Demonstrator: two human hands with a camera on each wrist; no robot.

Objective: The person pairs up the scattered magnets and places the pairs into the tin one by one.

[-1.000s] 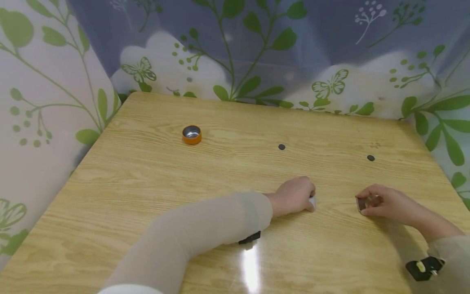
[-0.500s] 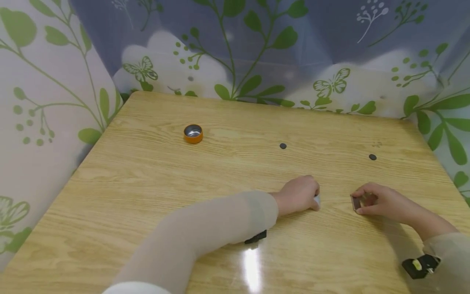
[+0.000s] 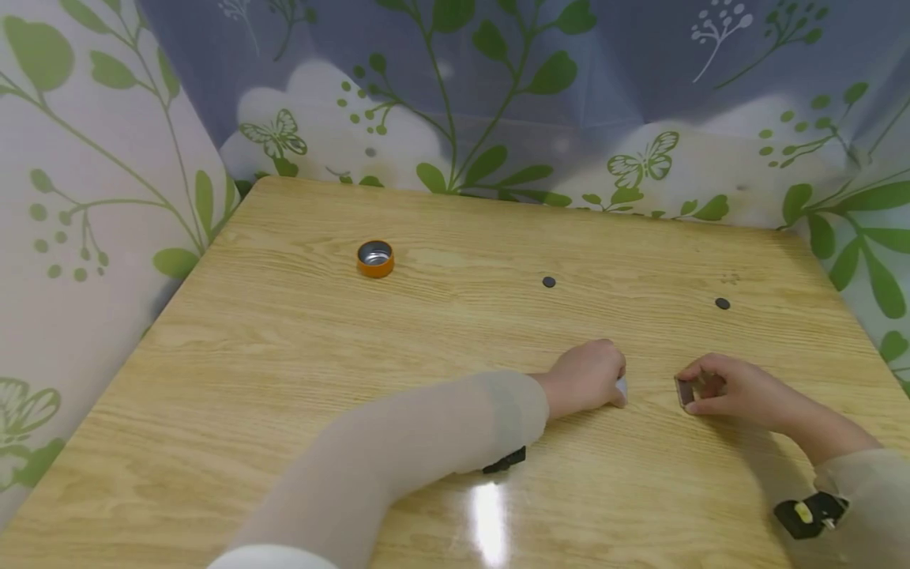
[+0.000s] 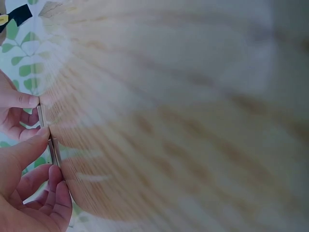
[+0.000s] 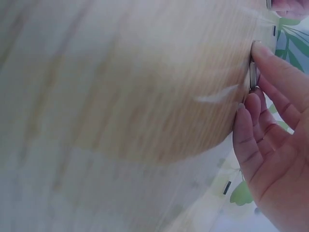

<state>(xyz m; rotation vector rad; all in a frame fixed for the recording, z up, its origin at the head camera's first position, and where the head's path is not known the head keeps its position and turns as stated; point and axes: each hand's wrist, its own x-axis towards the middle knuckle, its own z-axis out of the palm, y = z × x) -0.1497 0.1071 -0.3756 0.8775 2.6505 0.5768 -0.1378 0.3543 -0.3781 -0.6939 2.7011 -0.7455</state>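
Note:
In the head view my left hand (image 3: 584,376) pinches a small flat silvery piece (image 3: 622,389), mostly covered by the fingers. To its right, my right hand (image 3: 742,393) grips a similar small square metal piece (image 3: 684,392) by its edges, between thumb and fingers. Both pieces are held low over the wooden table (image 3: 455,324), facing each other with a short gap between. The left wrist view shows the left piece (image 4: 56,152) edge-on between thumb and fingers. Edge-on too is the right piece (image 5: 253,75) in the right wrist view. Whether either piece touches the table, I cannot tell.
Beyond the hands lie two small black discs, one nearer the middle (image 3: 549,282) and one farther right (image 3: 722,303). An orange round cup (image 3: 375,270) with a shiny metal inside stands at the back left. Leaf-patterned cloth (image 3: 498,103) hangs behind the table.
My left hand has slid a little to the right and my right hand a little to the left, so the gap between the two pieces has narrowed. Both grips stay the same.

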